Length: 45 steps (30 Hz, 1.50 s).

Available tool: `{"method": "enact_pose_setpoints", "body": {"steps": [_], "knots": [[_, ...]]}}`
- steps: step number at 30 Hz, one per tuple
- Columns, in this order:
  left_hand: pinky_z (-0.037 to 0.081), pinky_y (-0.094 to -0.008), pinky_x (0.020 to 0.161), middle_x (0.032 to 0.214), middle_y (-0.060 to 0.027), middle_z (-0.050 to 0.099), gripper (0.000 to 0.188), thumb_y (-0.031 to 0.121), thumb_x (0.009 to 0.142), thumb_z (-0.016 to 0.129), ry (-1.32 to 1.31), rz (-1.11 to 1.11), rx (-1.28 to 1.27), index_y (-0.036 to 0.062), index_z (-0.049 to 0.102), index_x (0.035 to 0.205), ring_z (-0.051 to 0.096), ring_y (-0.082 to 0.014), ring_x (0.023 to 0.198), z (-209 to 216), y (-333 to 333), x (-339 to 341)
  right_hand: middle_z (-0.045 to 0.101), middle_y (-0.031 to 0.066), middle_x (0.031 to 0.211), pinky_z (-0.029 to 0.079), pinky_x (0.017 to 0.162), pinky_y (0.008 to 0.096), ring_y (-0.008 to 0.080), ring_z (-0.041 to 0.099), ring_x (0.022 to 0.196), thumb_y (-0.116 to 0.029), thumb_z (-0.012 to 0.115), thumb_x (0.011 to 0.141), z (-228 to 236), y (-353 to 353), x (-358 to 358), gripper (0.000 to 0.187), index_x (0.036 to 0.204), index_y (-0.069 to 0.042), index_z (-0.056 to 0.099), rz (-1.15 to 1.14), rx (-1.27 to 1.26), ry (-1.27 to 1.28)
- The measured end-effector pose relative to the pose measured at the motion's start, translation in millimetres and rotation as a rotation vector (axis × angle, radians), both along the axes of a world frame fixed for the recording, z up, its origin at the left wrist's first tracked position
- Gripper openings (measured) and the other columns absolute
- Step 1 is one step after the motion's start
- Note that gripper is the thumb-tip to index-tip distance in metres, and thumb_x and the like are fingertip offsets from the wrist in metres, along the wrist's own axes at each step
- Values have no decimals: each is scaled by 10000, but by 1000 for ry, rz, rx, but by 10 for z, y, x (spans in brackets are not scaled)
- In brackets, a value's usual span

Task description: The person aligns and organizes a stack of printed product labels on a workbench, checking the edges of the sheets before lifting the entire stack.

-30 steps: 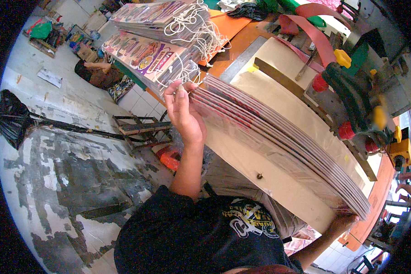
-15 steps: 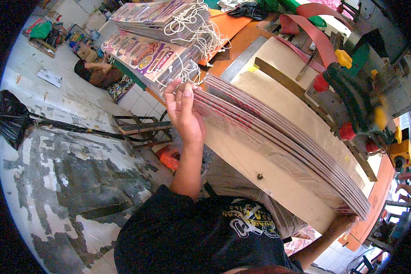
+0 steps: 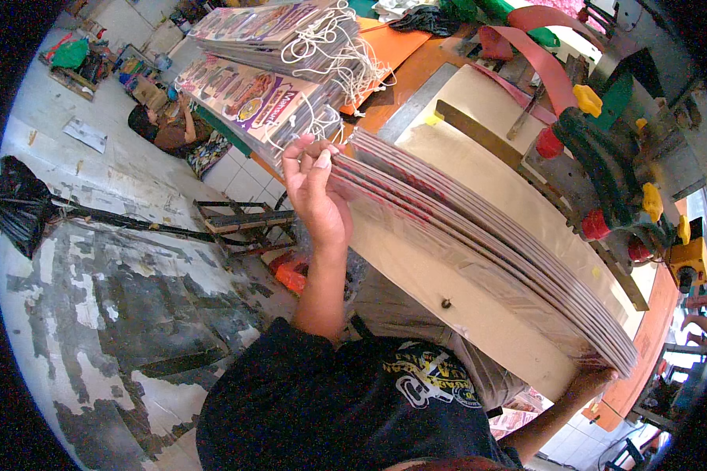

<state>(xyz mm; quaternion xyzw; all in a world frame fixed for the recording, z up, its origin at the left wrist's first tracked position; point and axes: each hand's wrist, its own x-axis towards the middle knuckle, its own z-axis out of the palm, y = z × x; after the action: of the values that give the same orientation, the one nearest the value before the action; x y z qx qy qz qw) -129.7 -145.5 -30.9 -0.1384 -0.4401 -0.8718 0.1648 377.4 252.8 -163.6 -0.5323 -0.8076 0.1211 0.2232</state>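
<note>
A row of long, thin printed panels in clear plastic stands on edge across the worktable, bowed by the lens. My left hand is closed at their near-left end, thumb and fingers pinching the top corner of the front ones. At the far right end my right hand grips the panels' other corner, its fingers partly hidden. The front panels lean toward me, a little apart from those behind. Just beyond my left hand lies a pile of similar printed panels with white cords looped from their ends.
A cream board with a dark metal bar covers the table behind the panels. On the right stands a machine with yellow knobs and red parts. A person sits on the floor at the far left. A black bag hangs at left.
My left hand has tilted slightly, its thumb bending over the panel corner. The front panels have shifted a little and separated somewhat. My right hand stays in place.
</note>
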Motion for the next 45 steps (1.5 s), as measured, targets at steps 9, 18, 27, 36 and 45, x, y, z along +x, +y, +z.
{"method": "enact_pose_setpoints", "body": {"steps": [9,18,27,36,45], "knots": [[466,-473,1062,1057,-125,646,366,66,953,580,15,-49,2,32,471,1301,635,-350,1166,19,1,-4,572,231,1371,494,1026,426,332,576,1225,-818,289,947,89,-218,-302,1033,1443,75,443,-41,-295,1016],[477,-497,1051,1051,-115,634,400,75,937,602,-51,-88,14,63,470,1315,639,-376,1162,73,-15,5,632,155,1272,493,923,390,275,618,1110,-251,558,1032,-239,88,155,370,1288,16,550,68,288,-62],[475,-493,1040,1051,-115,636,388,54,945,589,-26,-66,11,62,481,1317,644,-356,1135,59,-22,11,663,149,1203,510,901,402,263,663,1008,-262,512,1048,-415,263,310,354,1288,-7,559,142,354,-99],[480,-482,1038,1055,-117,635,394,48,951,577,12,-66,3,63,474,1331,643,-351,1140,4,-45,-18,700,177,1160,536,862,404,292,680,993,-234,586,1009,-359,231,242,351,1259,11,602,141,291,44],[486,-423,1026,1174,-148,611,525,248,1010,557,64,-109,-159,7,399,1450,619,-269,1132,34,-67,-81,621,192,1275,511,953,391,297,617,1116,-698,316,967,406,-360,-397,871,1390,42,495,-115,-91,258]]}}
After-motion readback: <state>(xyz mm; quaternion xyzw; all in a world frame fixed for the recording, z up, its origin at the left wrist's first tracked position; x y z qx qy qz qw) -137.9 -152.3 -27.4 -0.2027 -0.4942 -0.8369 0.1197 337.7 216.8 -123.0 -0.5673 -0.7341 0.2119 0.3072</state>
